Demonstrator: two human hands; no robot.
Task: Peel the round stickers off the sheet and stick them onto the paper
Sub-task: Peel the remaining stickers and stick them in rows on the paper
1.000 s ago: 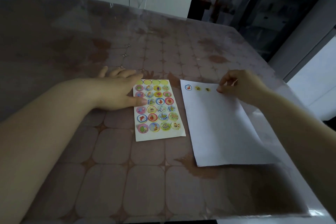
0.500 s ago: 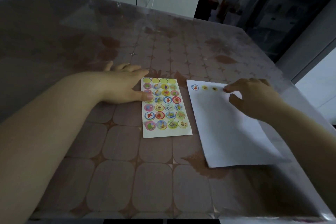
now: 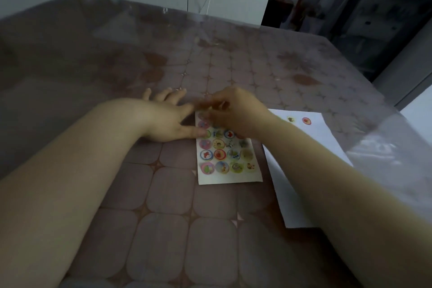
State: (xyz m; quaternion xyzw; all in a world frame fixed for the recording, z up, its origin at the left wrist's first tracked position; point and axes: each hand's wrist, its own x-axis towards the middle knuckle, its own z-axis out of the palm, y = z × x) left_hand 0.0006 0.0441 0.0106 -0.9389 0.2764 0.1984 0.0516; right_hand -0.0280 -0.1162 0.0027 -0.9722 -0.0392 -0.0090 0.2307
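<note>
CHANGE: The right hand (image 3: 236, 112) has left the white paper sheet (image 3: 320, 132) and crossed to the 12 o'clock end of the white-backed sticker sheet (image 3: 230, 177). It now hangs over the top rows there. Its fingers are curled and motion-blurred, so I cannot tell whether the grip has a sticker or nothing. A red-ringed round sticker (image 3: 306, 121) now shows at the paper's 12 o'clock edge, where that hand was pressing. Likely meaning: one more sticker is placed and the next peel is starting.

The left hand (image 3: 168, 121) has not shifted. It lies flat at 9 o'clock of the sticker sheet, grip released, fingers straight, thumb tip pressing the sheet's edge to pin it.

The sticker sheet lies flat at the centre of the brown tile-patterned tabletop under clear plastic (image 3: 163, 217). The paper is just beside it at 3 o'clock.

COUNTS:
- tabletop: 1
- paper: 1, partly under the right forearm
- sticker sheet: 1
- hands: 2
- colourful round stickers on the sheet (image 3: 219, 154): the bottom three rows of four show clear, so 12. The rows above are partly hidden by the hands and blurred, so no full count.
- stickers on paper: 2 visible, the red-ringed one plus a yellow round sticker (image 3: 290, 119) at its 9 o'clock. Any others are hidden behind the right wrist.
</note>
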